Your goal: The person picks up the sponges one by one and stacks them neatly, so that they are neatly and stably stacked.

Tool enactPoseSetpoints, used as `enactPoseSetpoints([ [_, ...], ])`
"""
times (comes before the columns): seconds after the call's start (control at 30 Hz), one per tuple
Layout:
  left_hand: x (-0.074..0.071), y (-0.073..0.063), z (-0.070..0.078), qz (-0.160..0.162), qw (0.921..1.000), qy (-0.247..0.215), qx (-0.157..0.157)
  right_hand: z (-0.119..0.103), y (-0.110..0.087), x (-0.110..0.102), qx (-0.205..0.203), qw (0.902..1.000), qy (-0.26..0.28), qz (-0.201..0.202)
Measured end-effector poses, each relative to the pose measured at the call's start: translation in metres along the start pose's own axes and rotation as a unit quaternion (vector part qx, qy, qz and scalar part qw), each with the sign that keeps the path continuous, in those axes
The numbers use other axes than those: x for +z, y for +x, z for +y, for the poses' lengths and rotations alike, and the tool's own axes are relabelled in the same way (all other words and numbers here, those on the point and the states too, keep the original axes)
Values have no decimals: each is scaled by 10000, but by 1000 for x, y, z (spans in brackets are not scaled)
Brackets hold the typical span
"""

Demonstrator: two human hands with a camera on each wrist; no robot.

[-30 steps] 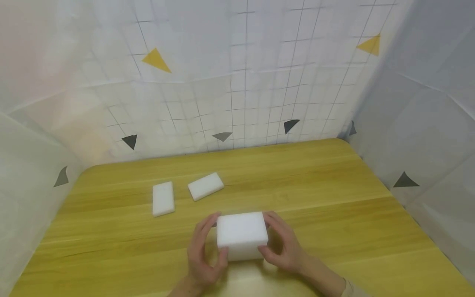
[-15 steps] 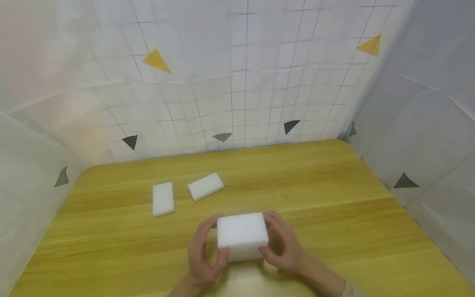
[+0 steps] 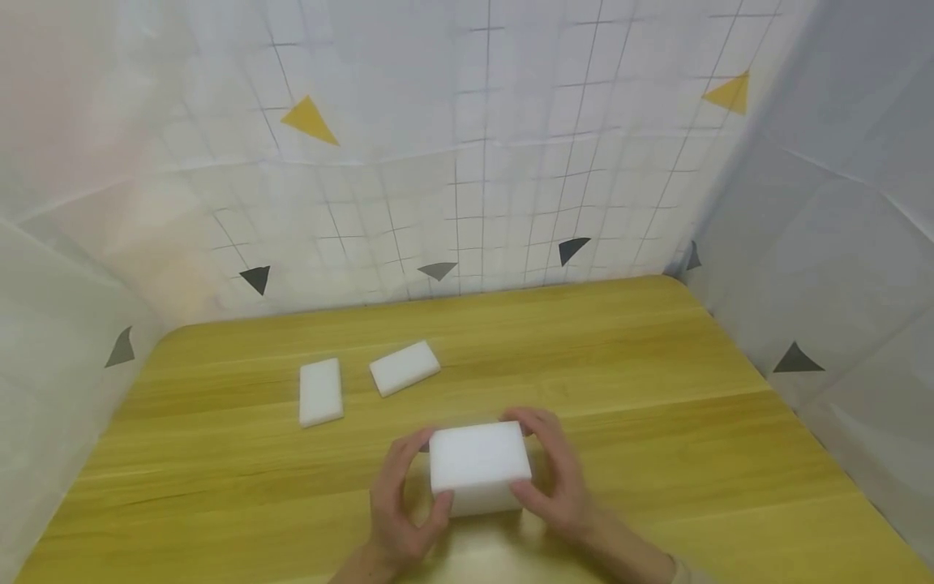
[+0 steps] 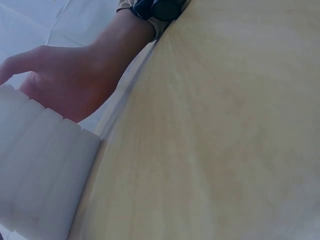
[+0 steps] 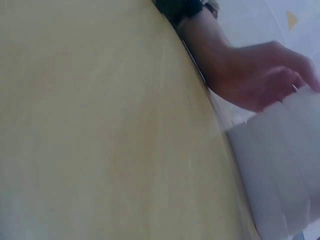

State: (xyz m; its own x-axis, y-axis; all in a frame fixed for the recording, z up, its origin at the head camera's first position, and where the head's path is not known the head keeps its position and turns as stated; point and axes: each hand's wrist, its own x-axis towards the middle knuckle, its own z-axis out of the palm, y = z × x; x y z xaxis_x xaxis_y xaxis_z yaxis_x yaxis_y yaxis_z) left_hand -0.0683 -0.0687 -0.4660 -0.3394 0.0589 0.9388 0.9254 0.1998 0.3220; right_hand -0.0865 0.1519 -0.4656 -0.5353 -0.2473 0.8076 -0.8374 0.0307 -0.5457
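White, foam-like and layered, our stack of oblong slabs (image 3: 480, 458) sits towards the near edge of the wood-grain bench (image 3: 620, 389); our left hand (image 3: 397, 504) and right hand (image 3: 563, 488) pinch its ends. Squaring it seems our step; the next calls for even pressure. Two loose white slabs (image 3: 321, 392) lie towards the far left corner. We see no container.

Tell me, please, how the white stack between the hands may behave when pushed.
The white stack may shear into layers, since seams show between its slabs. It probably will not roll, because its shape is boxy. Its foam-like look suggests low weight.
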Motion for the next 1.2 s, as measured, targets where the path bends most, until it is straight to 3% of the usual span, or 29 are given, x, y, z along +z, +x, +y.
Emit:
enactPoseSetpoints([
  [0.13,0,0,1,-20,10000,42,-31,-4,0,5,395,9986,360,41],
  [0.27,0,3,3,0,10000,-29,2,-5,-1,7,359,9974,606,155],
  [0.57,2,6,5,4,9999,-143,-74,-8,-2,5,745,9965,342,171],
  [0.9,0,-3,2,-25,9989,-242,-394,-7,-3,5,745,9964,355,213],
  [1.13,-5,1,-7,119,9993,-352,-16,-5,-3,6,635,9969,385,243],
  [1.2,-8,2,-13,200,9994,-270,-43,-5,-3,7,674,9968,361,232],
])
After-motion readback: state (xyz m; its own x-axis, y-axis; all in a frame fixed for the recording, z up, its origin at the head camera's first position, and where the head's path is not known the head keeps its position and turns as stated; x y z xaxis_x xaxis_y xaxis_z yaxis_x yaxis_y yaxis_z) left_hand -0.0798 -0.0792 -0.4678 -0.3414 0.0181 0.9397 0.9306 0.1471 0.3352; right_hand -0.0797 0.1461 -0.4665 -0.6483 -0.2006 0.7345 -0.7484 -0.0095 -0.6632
